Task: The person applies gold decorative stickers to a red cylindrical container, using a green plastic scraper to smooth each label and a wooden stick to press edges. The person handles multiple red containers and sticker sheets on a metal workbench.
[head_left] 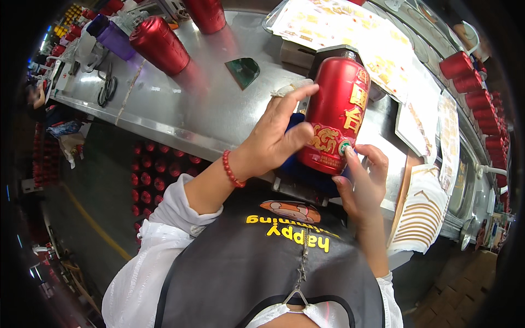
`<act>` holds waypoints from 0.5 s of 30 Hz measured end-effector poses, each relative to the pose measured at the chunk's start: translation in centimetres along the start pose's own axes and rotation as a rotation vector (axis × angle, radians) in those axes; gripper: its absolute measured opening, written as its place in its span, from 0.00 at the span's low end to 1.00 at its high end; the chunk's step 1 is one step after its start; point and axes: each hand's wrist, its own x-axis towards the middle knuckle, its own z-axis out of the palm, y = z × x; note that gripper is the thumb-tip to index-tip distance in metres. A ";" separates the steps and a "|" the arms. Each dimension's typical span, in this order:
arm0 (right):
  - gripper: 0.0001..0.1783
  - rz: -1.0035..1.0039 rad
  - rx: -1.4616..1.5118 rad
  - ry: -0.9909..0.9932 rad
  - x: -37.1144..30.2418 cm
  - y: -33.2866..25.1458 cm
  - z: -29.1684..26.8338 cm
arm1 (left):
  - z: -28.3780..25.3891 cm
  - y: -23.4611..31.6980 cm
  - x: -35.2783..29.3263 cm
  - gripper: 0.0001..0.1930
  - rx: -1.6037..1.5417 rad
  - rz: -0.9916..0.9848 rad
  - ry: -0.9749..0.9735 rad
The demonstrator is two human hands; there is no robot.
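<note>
A glossy red bottle (334, 101) with gold lettering and a gold dragon band lies tilted on a blue pad (294, 164), its clear neck pointing away from me. My left hand (273, 134) steadies its left side, thumb and forefinger against the red surface; the other fingers are partly hidden. Something white, like a finger cover, shows by those fingers. At the bottle's base, a fingertip of my right hand (363, 183) presses on a small round green emblem (344, 147). The right hand's fingers are bent and apart, not wrapped round the bottle.
Sheets of gold and red decals (350, 30) cover the far right of the metal table (180, 117). More red bottles (159, 46), a purple bottle (111, 37) and a dark green piece (243, 72) stand or lie at the far left. Red bottles (474, 82) line the right side.
</note>
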 end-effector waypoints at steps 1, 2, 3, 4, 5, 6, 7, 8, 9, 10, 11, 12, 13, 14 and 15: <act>0.30 0.000 -0.006 0.001 0.0 0.0 0.0 | 0.7 -0.6 0.3 0.36 0.004 0.023 0.032; 0.30 -0.001 -0.012 0.002 0.1 0.0 0.0 | 0.8 -0.8 0.2 0.37 0.029 0.000 0.013; 0.30 -0.001 -0.017 -0.001 0.1 0.0 0.0 | 0.9 -0.8 0.1 0.38 0.054 -0.024 -0.006; 0.30 -0.001 -0.020 -0.003 0.1 -0.1 0.0 | 0.9 -0.6 0.1 0.38 0.081 -0.048 -0.026; 0.29 0.000 -0.024 -0.004 0.1 -0.1 0.1 | 0.9 -0.6 0.1 0.39 0.076 -0.048 -0.031; 0.29 0.007 -0.022 0.000 0.0 -0.1 0.1 | 0.9 -0.6 0.1 0.39 0.072 -0.048 -0.035; 0.29 0.014 -0.019 0.006 -0.1 -0.2 0.2 | 0.8 -0.6 0.1 0.39 0.070 -0.048 -0.040; 0.29 0.021 -0.015 0.013 -0.2 -0.2 0.3 | 0.7 -0.7 0.0 0.40 0.047 -0.034 -0.040; 0.29 0.019 -0.016 0.008 -0.2 -0.2 0.3 | 0.6 -1.1 -0.3 0.42 0.025 -0.019 -0.040; 0.29 0.019 -0.021 0.004 -0.2 -0.2 0.2 | 0.5 -1.3 -0.4 0.43 0.000 -0.003 -0.044; 0.29 0.019 -0.025 0.000 -0.2 -0.2 0.1 | 0.2 -1.2 -0.7 0.44 0.080 0.027 -0.069; 0.30 0.036 -0.023 -0.002 -0.2 -0.3 0.1 | -0.3 -1.1 -1.2 0.46 0.160 0.057 -0.094; 0.30 0.051 -0.024 -0.004 -0.2 -0.5 0.1 | -0.6 -0.9 -1.6 0.48 0.240 0.088 -0.118; 0.30 0.066 -0.024 -0.005 -0.1 -0.6 0.1 | -0.6 -0.8 -1.9 0.48 0.323 0.130 -0.098; 0.30 0.047 -0.029 -0.001 0.0 -0.6 0.1 | -0.5 -0.7 -2.3 0.48 0.405 0.170 -0.077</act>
